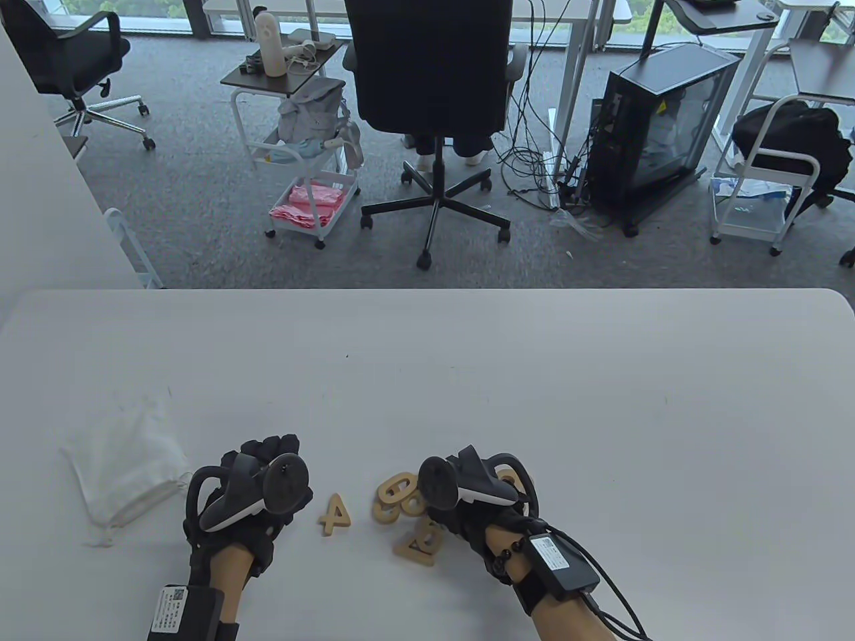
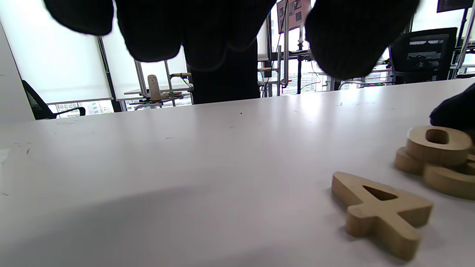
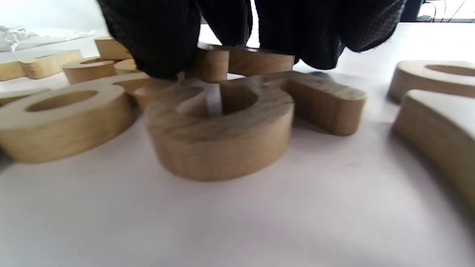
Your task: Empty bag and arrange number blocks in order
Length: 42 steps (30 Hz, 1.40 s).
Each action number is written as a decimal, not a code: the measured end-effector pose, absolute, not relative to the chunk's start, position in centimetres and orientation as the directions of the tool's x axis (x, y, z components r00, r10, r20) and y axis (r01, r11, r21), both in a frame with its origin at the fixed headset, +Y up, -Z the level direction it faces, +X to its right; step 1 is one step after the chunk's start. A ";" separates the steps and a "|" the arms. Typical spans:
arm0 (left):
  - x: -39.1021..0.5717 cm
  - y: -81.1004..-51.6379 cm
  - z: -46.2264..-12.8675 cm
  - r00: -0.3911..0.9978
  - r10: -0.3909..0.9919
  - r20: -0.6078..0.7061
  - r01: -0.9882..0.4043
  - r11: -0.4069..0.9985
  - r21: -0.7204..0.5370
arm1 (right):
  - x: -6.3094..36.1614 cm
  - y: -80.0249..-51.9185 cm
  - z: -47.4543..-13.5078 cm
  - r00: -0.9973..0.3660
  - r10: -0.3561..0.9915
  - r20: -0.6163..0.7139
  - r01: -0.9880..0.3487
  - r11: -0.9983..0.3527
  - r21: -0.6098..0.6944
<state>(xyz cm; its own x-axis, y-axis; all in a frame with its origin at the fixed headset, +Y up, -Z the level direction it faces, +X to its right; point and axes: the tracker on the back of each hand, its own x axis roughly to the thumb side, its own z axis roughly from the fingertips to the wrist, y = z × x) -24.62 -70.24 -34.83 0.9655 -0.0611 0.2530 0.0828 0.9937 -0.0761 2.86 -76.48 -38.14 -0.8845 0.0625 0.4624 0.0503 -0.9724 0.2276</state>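
The white drawstring bag [image 1: 127, 467] lies flat at the left of the table. My left hand [image 1: 270, 449] hovers just right of it, fingers [image 2: 148, 33] loosely curled and holding nothing. A wooden 4 block [image 1: 336, 515] [image 2: 382, 211] lies alone between the hands. Right of it sits a pile of wooden number blocks [image 1: 399, 495] [image 2: 438, 144], some overlapping. My right hand [image 1: 477, 484] reaches down into the pile. Its thumb and fingers [image 3: 156, 44] close round a block [image 3: 245, 61] at the back, behind a rounded block [image 3: 222, 137]. Another block [image 1: 421, 542] lies near the wrist.
The white table [image 1: 601, 400] stretches far and right of the hands. Beyond its far edge are a black office chair [image 1: 434, 100], a white trolley [image 1: 307, 167] and a computer case [image 1: 661, 127] on the floor.
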 end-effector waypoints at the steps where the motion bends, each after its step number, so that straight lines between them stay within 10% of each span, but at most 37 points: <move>1: -24.6 -70.2 -34.8 0.965 -0.062 0.254 0.084 0.994 -0.077 | 3.1 -76.4 -38.3 -0.887 0.064 0.457 0.045 -0.974 0.223; 11: -23.7 -70.4 -34.6 0.955 -0.025 0.297 0.048 0.996 -0.073 | 3.8 -76.5 -38.4 -0.896 0.069 0.438 0.040 -0.971 0.236; 20: -18.7 -71.2 -34.3 0.902 0.080 0.425 -0.072 0.997 -0.035 | 10.9 -69.7 -36.5 -0.929 0.179 0.322 -0.173 -0.984 0.049; 32: -8.7 -73.3 -37.1 0.822 -0.281 0.494 0.384 0.916 -0.118 | 18.1 -67.8 -35.5 -0.950 0.269 0.158 -0.291 -0.947 -0.139; 42: -6.6 -75.3 -38.9 0.825 -0.376 0.422 0.474 0.867 -0.155 | 18.7 -67.6 -35.5 -0.936 0.321 0.146 -0.340 -0.930 -0.141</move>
